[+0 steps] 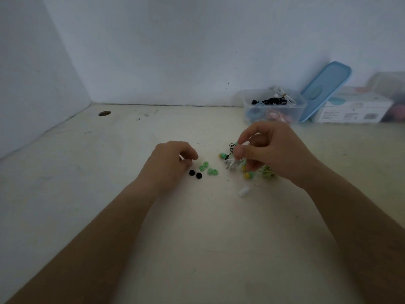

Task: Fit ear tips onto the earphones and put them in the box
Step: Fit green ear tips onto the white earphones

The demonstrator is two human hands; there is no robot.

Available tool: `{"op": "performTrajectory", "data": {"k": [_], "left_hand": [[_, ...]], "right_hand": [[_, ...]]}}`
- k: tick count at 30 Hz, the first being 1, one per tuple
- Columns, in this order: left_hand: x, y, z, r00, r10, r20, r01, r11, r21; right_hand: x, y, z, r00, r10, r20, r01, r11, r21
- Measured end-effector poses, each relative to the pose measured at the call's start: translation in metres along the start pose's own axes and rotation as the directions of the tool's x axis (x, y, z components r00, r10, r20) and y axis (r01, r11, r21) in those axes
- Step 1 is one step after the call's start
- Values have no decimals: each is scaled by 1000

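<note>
Green and black ear tips [206, 168] lie beside tangled earphones [231, 164]; open box [248, 102] behind.

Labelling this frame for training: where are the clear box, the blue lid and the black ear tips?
clear box [247, 108]: head view, its left front wall.
blue lid [326, 88]: head view, middle of its flat face.
black ear tips [192, 172]: head view, the left one of the pair.

Ear tips [205, 168] left of earphones [232, 164]; box [274, 106] behind right.

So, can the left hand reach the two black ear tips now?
Probably yes: the black ear tips lie uncovered on the table right beside the left hand, with nothing between.
</note>
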State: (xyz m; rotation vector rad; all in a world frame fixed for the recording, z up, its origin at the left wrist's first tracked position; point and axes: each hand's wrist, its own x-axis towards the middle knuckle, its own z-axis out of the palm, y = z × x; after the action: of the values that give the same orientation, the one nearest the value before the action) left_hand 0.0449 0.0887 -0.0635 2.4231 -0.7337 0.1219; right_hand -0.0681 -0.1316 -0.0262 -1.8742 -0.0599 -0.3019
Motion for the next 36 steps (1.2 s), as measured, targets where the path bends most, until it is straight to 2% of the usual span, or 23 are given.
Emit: {"op": "performTrajectory", "data": {"k": [3,6,26,30,36], "left_hand": [[1,-2,2,1000,-6,-9,5,999,-40],[4,-4,5,999,13,38,-13,1000,9],[3,-3,-2,998,52,23,-51,999,-8],[5,-3,-2,994,91,62,-95,994,51],[5,-4,-3,997,64,37,-66,996,66]], "right_hand": [[1,0,0,999,26,-23,-25,999,29],[0,-2,0,998,63,-30,-61,996,63],[3,3,-2,995,82,-51,-82,997,-6],[3,3,-2,995,86,-40,-87,996,-7],[3,4,-2,995,96,-39,-97,995,-19]]}}
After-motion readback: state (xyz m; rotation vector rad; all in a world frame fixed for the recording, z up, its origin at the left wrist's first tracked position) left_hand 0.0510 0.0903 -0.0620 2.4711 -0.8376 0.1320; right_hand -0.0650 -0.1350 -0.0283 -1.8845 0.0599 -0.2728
